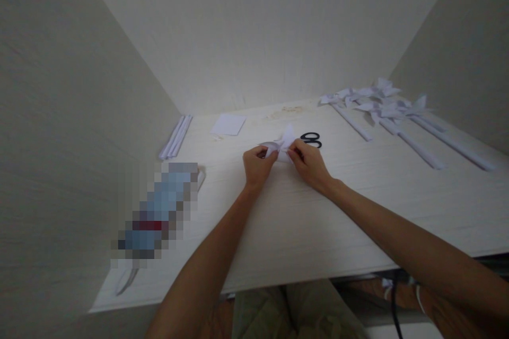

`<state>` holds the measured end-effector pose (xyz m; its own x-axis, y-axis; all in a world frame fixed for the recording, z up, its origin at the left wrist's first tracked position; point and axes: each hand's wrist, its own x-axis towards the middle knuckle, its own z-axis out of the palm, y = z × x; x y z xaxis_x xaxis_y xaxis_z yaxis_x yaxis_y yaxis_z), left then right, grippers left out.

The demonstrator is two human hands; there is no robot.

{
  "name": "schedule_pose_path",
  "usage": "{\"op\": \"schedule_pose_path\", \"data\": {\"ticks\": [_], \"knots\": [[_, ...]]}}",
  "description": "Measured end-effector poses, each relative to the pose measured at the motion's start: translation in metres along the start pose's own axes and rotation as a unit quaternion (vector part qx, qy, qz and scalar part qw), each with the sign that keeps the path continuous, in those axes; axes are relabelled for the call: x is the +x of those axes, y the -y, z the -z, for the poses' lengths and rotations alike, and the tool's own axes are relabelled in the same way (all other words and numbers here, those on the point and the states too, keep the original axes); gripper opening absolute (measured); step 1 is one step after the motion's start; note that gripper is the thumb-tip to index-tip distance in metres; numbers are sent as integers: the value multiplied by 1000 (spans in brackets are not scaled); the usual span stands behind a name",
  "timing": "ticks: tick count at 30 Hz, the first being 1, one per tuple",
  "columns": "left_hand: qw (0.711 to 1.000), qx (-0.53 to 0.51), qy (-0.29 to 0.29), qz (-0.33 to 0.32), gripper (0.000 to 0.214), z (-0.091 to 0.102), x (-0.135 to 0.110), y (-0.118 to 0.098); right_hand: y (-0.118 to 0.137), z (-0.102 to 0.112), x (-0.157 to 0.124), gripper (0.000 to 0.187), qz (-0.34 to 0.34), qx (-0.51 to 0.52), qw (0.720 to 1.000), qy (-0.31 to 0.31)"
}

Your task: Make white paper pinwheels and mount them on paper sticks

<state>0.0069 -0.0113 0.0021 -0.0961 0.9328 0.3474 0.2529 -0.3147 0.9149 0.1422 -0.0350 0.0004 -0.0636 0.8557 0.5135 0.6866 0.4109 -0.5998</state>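
Both of my hands pinch a white paper pinwheel over the middle of the table. My left hand grips its left side between thumb and fingers, with one curved blade rising above the knuckles. On the right side, my right hand presses its fingertips near the pinwheel's centre. Folded points of paper stick up between the hands; the centre itself is partly covered by fingers. Just behind my right hand lie black-handled scissors, their blades hidden by the hand and paper.
Several paper pinwheels on rolled paper sticks lie at the right. Rolled paper tubes and a square paper stack are at the back left. A pixelated object lies at the left, near a paper strip. The table meets walls.
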Motion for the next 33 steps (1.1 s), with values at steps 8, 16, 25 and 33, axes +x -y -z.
{"op": "schedule_pose_path", "data": {"ticks": [8, 16, 25, 33], "knots": [[999, -35, 5, 24, 4, -1, 1, 2, -4, -1, 3, 14, -37, 61, 997, -9], [998, -36, -29, 51, 9, 2, 2, -3, -17, -6, 6, 16, -48, 173, 984, -12], [996, -53, -39, 57, 13, 4, 1, -7, -13, -5, 6, 15, -39, 157, 987, 7], [996, -65, -40, 35, 12, 3, 1, -7, -8, -4, 5, 13, -38, 119, 992, 1]]}}
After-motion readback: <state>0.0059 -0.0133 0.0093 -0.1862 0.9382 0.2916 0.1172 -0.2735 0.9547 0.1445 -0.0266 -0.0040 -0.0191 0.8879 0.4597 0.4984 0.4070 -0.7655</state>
